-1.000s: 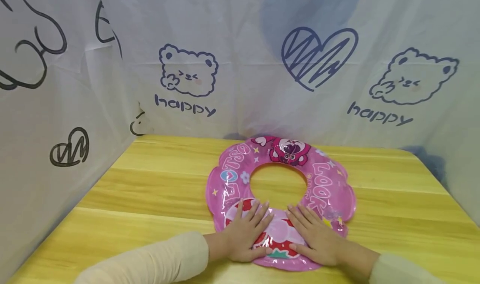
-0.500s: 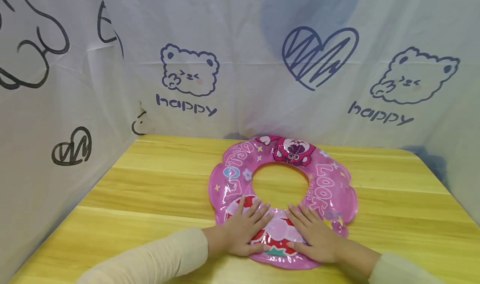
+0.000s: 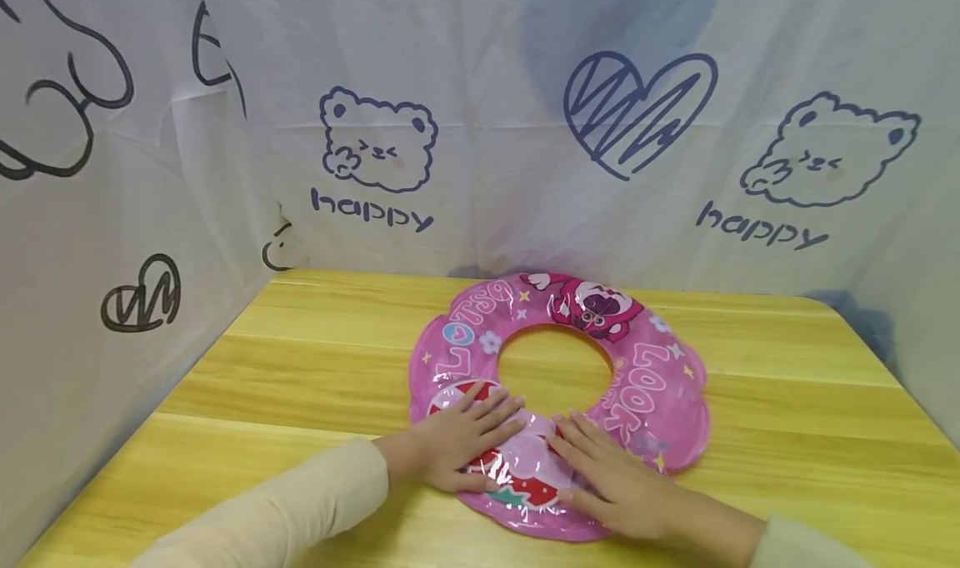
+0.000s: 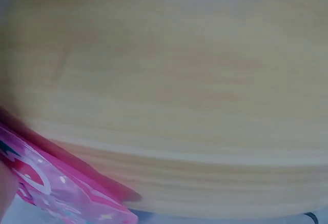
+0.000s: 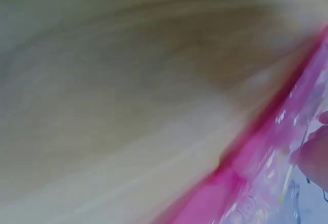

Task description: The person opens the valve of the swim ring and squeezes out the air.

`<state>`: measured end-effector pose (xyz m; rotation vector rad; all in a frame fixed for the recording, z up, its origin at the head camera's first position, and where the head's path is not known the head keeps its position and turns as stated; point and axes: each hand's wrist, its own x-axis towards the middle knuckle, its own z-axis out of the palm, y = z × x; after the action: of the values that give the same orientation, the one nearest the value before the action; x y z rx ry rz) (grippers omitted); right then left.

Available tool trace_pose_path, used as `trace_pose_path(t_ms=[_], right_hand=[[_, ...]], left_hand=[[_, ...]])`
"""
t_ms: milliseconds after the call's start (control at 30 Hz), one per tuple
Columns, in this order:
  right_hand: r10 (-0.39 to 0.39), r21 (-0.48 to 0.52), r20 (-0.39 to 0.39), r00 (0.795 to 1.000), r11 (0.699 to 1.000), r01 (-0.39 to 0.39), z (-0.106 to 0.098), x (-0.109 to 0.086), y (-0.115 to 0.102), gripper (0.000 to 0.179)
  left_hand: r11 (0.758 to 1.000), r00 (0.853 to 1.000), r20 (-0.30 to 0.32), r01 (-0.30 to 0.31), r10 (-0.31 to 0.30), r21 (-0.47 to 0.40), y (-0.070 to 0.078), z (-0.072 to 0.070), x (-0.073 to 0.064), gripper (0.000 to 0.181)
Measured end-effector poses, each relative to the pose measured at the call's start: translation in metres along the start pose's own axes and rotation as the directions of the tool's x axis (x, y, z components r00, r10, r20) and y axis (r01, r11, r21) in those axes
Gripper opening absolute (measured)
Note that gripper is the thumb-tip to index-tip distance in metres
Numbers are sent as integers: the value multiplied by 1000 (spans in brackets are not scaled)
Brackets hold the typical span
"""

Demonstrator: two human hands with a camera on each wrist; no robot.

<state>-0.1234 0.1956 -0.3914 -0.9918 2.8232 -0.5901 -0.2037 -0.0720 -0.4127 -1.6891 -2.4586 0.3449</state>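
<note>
1. The pink swim ring [image 3: 675,410] lies flat on the desk [image 3: 262,401], at twelve o'clock from the person, its near part under both hands; roughly round, it shows no clear long axis.
2. Reading the ring as a dial with twelve at the far side, the left hand [image 3: 461,439] rests at about eight o'clock, the right hand [image 3: 618,485] at about five. Both touch it, so neither is nearer.
3. Both hands have fingers extended on its upper face, grasping nothing.
4. The strawberry print [image 3: 525,464] shows between them; the bear print [image 3: 596,306] sits near one o'clock, towards the cloth [image 3: 510,201].
</note>
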Motion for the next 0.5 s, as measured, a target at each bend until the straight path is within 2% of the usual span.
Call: trace_pose_path(t_ms=[100,200,333,400,500], right_hand=[[-7,20,-11,1000,1000,7,-7,3,-4,56],[-77,7,-121,990,997,79,-14,7,-4,49],[-193,-69,-297,935,981,180,-26,13,0,41],[-198,-79,-332,922,980,182,-32,15,2,42],[-168,-94,-335,927,985,145,-42,17,10,42]], left_hand=[[998,998,-37,-53,55,42,-10,3,-7,79],[992,992,-67,-99,104,76,-19,6,-12,78],[985,985,-92,-137,146,103,-30,9,-15,82],[983,982,-102,-145,156,109,-35,8,-17,82],[984,983,-101,-140,151,105,-40,6,-20,80]])
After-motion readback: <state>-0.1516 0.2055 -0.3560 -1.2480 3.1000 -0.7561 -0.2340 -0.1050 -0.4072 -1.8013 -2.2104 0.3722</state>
